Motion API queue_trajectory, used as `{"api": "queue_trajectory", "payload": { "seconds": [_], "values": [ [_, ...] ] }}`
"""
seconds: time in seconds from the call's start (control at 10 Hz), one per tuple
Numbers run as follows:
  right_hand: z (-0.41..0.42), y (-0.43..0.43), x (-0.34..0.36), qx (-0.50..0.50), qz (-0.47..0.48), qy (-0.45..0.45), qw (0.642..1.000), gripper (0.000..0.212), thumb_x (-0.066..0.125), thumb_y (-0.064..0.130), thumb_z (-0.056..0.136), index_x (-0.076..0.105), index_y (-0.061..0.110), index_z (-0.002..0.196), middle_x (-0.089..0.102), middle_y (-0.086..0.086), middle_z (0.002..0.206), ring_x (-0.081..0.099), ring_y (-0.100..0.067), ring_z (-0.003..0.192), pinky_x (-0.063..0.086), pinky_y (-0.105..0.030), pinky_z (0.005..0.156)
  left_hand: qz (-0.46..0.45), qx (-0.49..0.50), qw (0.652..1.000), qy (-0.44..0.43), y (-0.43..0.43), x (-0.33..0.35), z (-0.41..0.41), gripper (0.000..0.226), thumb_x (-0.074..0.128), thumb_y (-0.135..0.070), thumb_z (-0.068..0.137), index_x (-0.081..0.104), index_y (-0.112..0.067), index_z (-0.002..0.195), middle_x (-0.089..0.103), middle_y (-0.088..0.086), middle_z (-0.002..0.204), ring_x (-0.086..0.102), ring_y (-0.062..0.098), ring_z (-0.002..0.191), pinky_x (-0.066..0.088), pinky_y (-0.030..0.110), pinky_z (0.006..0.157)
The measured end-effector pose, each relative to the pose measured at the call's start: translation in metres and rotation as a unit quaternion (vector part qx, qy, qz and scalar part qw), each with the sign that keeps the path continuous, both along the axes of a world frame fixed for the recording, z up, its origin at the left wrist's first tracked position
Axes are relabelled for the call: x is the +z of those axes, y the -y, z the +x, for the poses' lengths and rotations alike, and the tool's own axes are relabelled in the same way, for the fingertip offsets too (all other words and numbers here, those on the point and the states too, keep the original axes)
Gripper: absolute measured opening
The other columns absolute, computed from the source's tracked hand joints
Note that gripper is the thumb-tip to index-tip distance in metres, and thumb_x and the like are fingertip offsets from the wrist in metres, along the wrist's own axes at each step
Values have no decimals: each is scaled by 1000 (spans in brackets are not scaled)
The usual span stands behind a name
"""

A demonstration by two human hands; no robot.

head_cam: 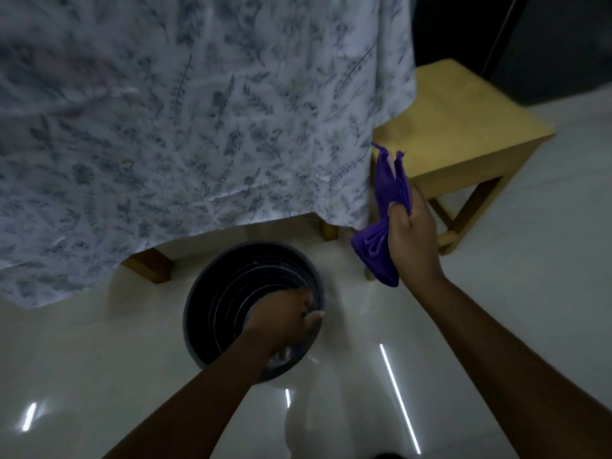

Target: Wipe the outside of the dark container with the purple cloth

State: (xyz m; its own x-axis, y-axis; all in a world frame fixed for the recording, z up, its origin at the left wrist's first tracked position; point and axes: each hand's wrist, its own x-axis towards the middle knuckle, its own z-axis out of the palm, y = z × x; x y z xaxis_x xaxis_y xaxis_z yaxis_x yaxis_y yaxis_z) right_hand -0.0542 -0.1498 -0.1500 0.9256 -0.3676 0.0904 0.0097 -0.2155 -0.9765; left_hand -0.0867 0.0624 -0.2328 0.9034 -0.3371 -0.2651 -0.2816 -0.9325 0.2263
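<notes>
On the pale glossy floor [99,359], head view, lower centre: dark container [218,303], round, open-topped, seen from above. Interior black with pale concentric rings down the wall; rim grey. Stands upright on the floor, just in front of a table leg [150,265].

Left hand [284,318]: forearm enters from 7 o'clock and reaches up to the container's rim at its 4 o'clock side. Fingers go down inside the opening, thumb lies outside over the rim; hand clenched on the container wall. Fingertips hidden within the dark interior.

Right hand [410,233]: forearm enters from 4 o'clock, raised clear of the floor, at 2 o'clock from the container and well apart from it. Fingers curled into a closed fist around the purple cloth [384,220], gripping it at mid-length.

Purple cloth: bunched and creased, deep violet. One end sticks up above the fist in loose points; the other end hangs below the fist in a rounded fold. Not touching the container.

Surroundings: floral tablecloth [198,127], white with grey-blue leaf print, draped across the upper left, its hem hanging above the container. Yellow wooden stool [463,127] at upper right, behind the cloth. Bright streaks of reflected light lie on the floor near the forearms.
</notes>
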Motion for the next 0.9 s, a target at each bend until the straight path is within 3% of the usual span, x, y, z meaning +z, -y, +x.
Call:
{"api": "queue_trajectory", "payload": {
  "seconds": [0.2,0.3,0.4,0.5,0.6,0.7,0.8,0.9],
  "values": [
    [26,38,56,-62,-47,111,991,52,38,9,93,40,25,142,62,8,108,58,-4,71,44,-16,56,-71,61,994,63,2,41,28,34,51,-57,88,57,-26,77,67,-2,70,62,13,66,52,35,63],
    [58,58,67,-113,-178,120,970,56,41,9,92,33,17,147,51,-6,139,57,-17,113,48,-24,83,-96,69,990,75,10,59,38,24,55,-53,88,59,-30,79,68,-7,70,63,5,65,55,31,65],
    [78,65,54,-89,-349,54,931,59,42,12,93,25,12,150,34,-16,153,39,-33,135,40,-43,103,-108,75,987,92,15,71,43,23,56,-51,88,62,-29,85,70,-8,75,65,3,71,56,31,71],
    [90,62,28,46,-472,-166,864,59,30,34,100,7,24,153,5,-8,163,1,-37,148,11,-55,116,-130,95,982,102,26,88,45,26,57,-52,87,63,-27,87,70,-9,78,64,4,75,54,27,74],
    [91,61,25,97,-479,-216,845,61,24,50,98,7,29,153,-2,-5,163,-10,-35,148,-1,-56,116,-149,102,977,113,29,97,44,23,60,-51,87,62,-28,88,68,-12,79,63,0,76,53,22,75],
    [91,64,33,114,-478,-220,843,68,22,59,95,7,28,153,-4,-5,163,-11,-34,148,-3,-56,116,-166,91,977,99,24,104,42,27,60,-51,86,62,-28,100,70,-14,93,64,0,86,52,21,80],
    [86,57,38,101,-507,-187,835,66,27,54,97,15,21,153,8,-6,163,0,-32,149,4,-55,116,-160,76,979,97,22,109,51,34,60,-51,87,60,-27,112,68,-13,106,63,3,95,47,18,79],
    [91,33,38,73,-511,-28,856,42,43,36,95,52,9,127,55,-12,129,49,-34,123,39,-46,93,-176,74,977,96,23,117,76,41,60,-48,88,57,-25,122,65,-7,120,60,9,108,39,16,81]
  ]
}}
